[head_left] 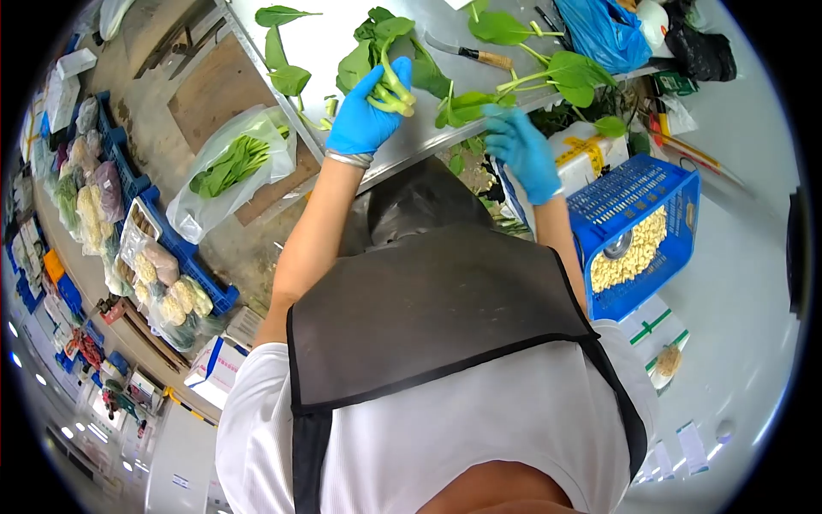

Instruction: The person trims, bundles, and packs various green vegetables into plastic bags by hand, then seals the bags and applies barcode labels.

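Note:
My left hand (368, 120), in a blue glove, is closed around the pale stems of a bunch of leafy greens (390, 86) above the metal table (334, 34). My right hand (524, 156), also gloved in blue and slightly blurred, hovers at the table's front edge. Its fingers look loosely apart, and I see nothing in them. Just beyond it lie loose leafy stalks (467, 109). A curved knife (486, 57) with a wooden handle rests on the table past the bunch. More cut leaves (289, 80) are scattered to the left.
A clear plastic bag of greens (235, 163) lies left of the table. At right stand a blue basket (629, 193) of pale pieces and a white box with yellow tape (591, 152). A blue plastic bag (604, 34) sits at the table's far right. Blue crates (184, 240) hold bagged vegetables.

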The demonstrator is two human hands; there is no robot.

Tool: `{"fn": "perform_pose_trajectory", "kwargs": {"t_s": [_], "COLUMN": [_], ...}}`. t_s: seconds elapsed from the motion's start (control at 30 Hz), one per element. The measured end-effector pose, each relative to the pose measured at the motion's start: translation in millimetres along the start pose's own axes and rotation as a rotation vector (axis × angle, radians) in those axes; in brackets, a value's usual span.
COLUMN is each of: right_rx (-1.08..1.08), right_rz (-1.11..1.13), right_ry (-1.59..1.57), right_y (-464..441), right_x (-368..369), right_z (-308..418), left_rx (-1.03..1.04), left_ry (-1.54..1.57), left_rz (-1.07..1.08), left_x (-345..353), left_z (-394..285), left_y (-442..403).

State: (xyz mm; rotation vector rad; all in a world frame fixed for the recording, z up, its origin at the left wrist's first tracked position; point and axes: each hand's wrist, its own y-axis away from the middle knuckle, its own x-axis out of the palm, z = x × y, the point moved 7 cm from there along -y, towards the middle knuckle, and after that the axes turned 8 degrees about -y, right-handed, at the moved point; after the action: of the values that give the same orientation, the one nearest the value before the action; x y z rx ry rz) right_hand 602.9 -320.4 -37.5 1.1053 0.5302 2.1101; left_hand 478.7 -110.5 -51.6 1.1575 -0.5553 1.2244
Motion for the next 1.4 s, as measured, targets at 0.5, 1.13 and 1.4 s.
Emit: {"fn": "perform_pose_trajectory", "kwargs": {"t_s": [0.5,1.13,1.4], "right_rx": [-0.704,-0.621,-0.821], "right_rz": [0.333,-0.073,-0.235], "right_ry": [1.468,1.231,1.975], "right_y": [3.7,-43.0,-169.6], "right_x": [157.2,56.8,7.4], "right_z": [37.9,50.2,47.8], "left_rx": [0.254,0.315,0.401], "left_ry": [-0.484,-0.324,-0.068], "left_rz": [-0.219,0.052,-0.136], "left_x": [15.3,22.3,34.3], "left_z": [18.4,13.9,-4.8], "left_y": [7.4,-14.2,-17.7]}}
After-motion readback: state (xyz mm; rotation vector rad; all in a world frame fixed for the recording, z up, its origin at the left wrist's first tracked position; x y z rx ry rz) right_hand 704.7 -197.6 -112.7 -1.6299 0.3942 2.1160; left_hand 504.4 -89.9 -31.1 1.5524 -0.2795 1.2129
